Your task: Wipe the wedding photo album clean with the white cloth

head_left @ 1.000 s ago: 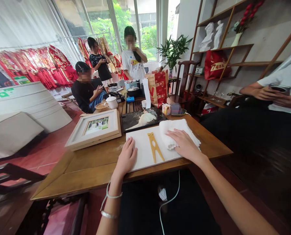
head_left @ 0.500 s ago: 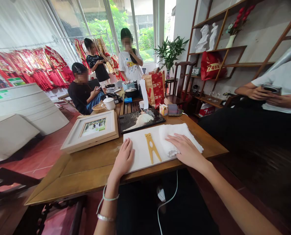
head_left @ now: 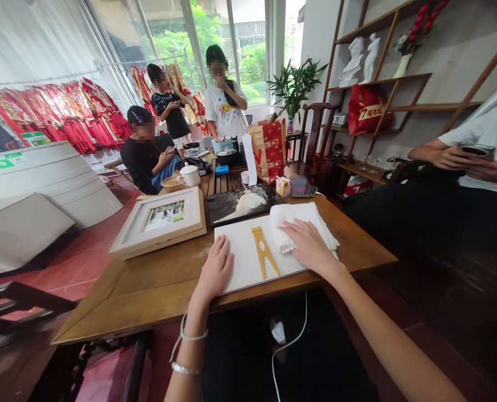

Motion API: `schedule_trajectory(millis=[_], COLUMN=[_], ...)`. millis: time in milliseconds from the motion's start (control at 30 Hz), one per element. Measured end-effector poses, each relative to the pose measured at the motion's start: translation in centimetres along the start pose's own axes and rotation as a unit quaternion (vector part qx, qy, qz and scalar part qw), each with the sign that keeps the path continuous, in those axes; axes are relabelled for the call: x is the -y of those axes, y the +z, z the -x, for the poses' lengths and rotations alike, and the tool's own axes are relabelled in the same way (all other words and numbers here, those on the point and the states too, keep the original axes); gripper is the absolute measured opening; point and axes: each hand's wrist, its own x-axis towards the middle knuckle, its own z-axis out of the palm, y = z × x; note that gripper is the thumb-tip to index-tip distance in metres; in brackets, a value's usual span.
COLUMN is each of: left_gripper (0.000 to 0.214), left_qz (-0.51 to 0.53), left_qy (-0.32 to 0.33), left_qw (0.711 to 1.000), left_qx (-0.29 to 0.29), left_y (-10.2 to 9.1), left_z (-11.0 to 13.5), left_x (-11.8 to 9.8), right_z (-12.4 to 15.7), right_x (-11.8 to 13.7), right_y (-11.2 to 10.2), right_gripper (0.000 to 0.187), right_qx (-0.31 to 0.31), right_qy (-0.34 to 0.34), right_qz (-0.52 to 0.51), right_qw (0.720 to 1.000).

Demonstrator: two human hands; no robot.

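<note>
Head view, centre right: right hand (head_left: 309,245) lies open on white towel (head_left: 300,212), probably soft, light, best pinched at its edge; left hand (head_left: 216,269) rests flat on white board (head_left: 242,254).

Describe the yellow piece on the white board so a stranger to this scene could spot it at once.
Find the white board at the near edge of the wooden table. The yellow piece lies flat on it, between the left hand and the white towel under the right hand. Unlike its white neighbours, it is yellow, with a hole and two splayed legs.
</note>
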Motion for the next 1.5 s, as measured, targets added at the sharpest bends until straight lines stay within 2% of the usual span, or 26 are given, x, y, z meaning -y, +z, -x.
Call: schedule_trajectory(millis=[233, 367, 467, 900, 1033, 1133, 1367, 1500], left_gripper=[0.049, 0.049, 0.049, 0.048, 0.047, 0.048, 0.049, 0.050], left_qz=[0.008, 0.005, 0.012, 0.007, 0.016, 0.019, 0.007, 0.005], left_qy=[0.023, 0.023, 0.023, 0.024, 0.025, 0.023, 0.018, 0.013], left_qw=[0.999, 0.999, 0.999, 0.999, 0.999, 0.999, 1.000, 1.000], left_qx=[-0.025, -0.022, -0.027, -0.023, -0.027, -0.025, -0.021, -0.014], left_y=[0.3, 0.5, 0.5, 0.3, 0.3, 0.4, 0.3, 0.2], left_z=[0.0, 0.0, 0.0, 0.0, 0.1, 0.1, -0.1, 0.0], left_x=[0.5, 0.8, 1.0, 0.8, 1.0, 1.0, 0.6, 0.6], right_z=[7.1, 8.1, 6.9, -2.0, -2.8, -1.1, 5.8, 6.1], right_x=[0.5, 0.2, 0.0, 0.3, 0.8, 1.3, 2.3, 2.3], right_y=[-1.1, -1.6, -1.6, 0.4, 0.4, 0.4, -0.5, -1.0], right_gripper=[0.082, 0.082, 0.079, 0.063, 0.061, 0.066, 0.078, 0.077], right_qx=[-0.014, 0.001, 0.006, -0.003, -0.008, -0.010, -0.004, 0.007], right_qy=[-0.044, -0.056, -0.054, 0.007, 0.010, -0.006, -0.066, -0.066], right_qz=[-0.015, -0.029, -0.039, 0.003, 0.017, 0.019, -0.020, -0.027], right_qw=[0.999, 0.998, 0.998, 1.000, 1.000, 1.000, 0.998, 0.997])
